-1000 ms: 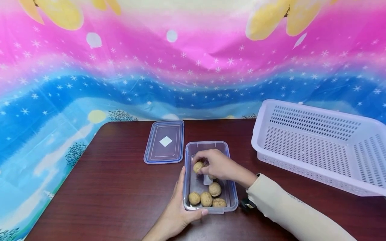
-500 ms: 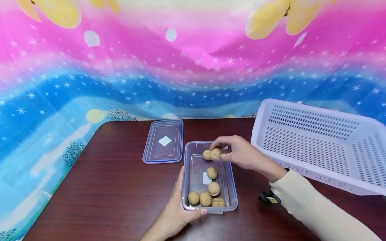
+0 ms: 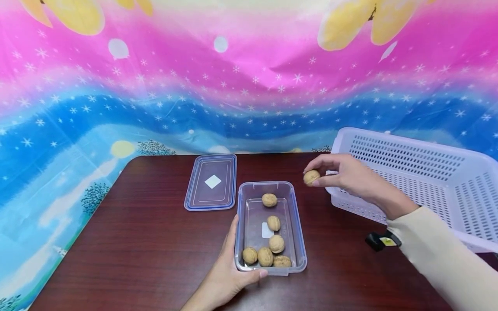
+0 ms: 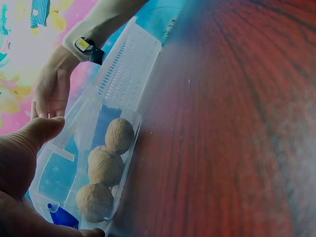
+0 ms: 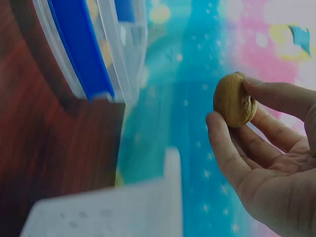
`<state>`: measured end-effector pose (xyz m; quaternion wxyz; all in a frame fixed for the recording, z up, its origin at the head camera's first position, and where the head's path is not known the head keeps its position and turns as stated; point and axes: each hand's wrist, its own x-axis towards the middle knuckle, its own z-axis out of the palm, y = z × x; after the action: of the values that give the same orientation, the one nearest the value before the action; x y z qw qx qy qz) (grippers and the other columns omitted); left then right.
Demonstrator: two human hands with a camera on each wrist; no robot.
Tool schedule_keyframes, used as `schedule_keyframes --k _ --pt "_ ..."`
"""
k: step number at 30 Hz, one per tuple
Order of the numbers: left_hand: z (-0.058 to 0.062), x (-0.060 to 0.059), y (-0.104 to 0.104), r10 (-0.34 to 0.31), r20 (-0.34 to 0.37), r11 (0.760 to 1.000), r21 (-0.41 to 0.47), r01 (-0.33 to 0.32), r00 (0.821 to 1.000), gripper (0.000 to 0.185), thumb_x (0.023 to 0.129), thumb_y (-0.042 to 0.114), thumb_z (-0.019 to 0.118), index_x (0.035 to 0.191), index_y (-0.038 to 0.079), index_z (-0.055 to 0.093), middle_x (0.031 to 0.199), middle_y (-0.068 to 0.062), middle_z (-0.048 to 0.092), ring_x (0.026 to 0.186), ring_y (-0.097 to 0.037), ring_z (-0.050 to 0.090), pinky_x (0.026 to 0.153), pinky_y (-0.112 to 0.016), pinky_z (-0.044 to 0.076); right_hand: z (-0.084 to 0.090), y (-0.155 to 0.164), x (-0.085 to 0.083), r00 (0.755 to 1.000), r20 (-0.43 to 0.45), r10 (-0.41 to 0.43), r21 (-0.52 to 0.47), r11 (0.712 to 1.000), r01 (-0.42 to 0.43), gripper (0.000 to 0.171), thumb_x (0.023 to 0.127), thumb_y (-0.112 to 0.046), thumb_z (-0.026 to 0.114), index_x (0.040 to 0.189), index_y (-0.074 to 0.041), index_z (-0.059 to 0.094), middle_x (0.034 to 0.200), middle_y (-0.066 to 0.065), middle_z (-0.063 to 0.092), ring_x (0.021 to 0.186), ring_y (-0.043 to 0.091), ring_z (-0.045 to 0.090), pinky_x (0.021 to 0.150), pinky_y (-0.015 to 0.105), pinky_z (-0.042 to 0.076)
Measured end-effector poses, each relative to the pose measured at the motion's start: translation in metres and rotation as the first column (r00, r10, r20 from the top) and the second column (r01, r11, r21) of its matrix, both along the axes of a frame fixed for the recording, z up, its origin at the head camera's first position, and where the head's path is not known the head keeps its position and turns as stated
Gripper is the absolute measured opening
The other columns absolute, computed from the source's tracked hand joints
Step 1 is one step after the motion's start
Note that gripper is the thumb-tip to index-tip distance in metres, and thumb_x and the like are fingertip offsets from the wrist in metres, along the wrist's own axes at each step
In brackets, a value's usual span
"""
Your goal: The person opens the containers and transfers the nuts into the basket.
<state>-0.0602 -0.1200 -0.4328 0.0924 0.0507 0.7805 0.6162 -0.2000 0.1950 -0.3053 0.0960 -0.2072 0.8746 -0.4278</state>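
Note:
In the head view my right hand (image 3: 355, 179) pinches a walnut (image 3: 311, 177) between thumb and fingers, held up between the food container and the white basket. The right wrist view shows that walnut (image 5: 234, 100) at the fingertips, clear of everything else. My left hand (image 3: 228, 270) grips the near left corner of the clear plastic food container (image 3: 300, 233), thumb over its near rim. Several walnuts lie inside: three along the near end, the others in a loose line toward the far end, such as one walnut (image 3: 269, 200) near the far wall.
A white perforated basket (image 3: 393, 207) stands at the right, partly behind my right hand and forearm. The container's blue-edged lid (image 3: 212, 183) lies flat at the back left of the dark wooden table (image 3: 148, 242). A colourful printed cloth (image 3: 249, 86) hangs behind.
My right hand has lifted a walnut from the container's far end and moved right and away with it, to the basket's left edge. The left hand keeps its grip on the container.

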Motion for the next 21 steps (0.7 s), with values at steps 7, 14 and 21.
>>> schedule_keyframes --k 7,14,21 --pt "0.000 0.000 0.000 -0.007 -0.007 1.000 0.002 0.007 1.000 0.133 0.074 0.025 0.095 0.168 0.041 0.003 0.175 -0.007 0.017 0.156 -0.028 0.026 0.120 -0.022 0.021 0.009 0.038 -0.019 0.995 0.094 0.035 -0.129 0.991 -0.023 0.033 0.098 -0.012 0.073 0.128 0.000 0.067 0.111 -0.001 0.077 0.104 0.014 0.072 0.092 0.023 0.056" --pt "0.000 0.000 0.000 -0.004 -0.008 1.000 -0.019 0.004 1.000 0.133 0.073 0.026 0.095 0.169 0.040 0.003 0.175 -0.008 0.018 0.156 -0.029 0.027 0.123 -0.030 0.022 0.010 0.071 -0.040 0.994 0.105 0.034 -0.156 0.988 -0.017 0.032 0.099 -0.005 0.070 0.130 0.002 0.066 0.112 -0.001 0.076 0.106 0.017 0.070 0.092 0.024 0.057" --pt "0.000 0.000 0.000 -0.001 -0.007 1.000 -0.030 0.001 1.000 0.133 0.073 0.027 0.095 0.169 0.039 0.003 0.174 -0.008 0.018 0.156 -0.028 0.026 0.123 -0.032 0.021 0.007 0.097 -0.057 0.989 0.144 -0.014 -0.091 0.995 0.027 0.034 0.101 -0.009 0.069 0.134 -0.004 0.065 0.113 -0.005 0.076 0.110 0.014 0.068 0.090 0.025 0.056"
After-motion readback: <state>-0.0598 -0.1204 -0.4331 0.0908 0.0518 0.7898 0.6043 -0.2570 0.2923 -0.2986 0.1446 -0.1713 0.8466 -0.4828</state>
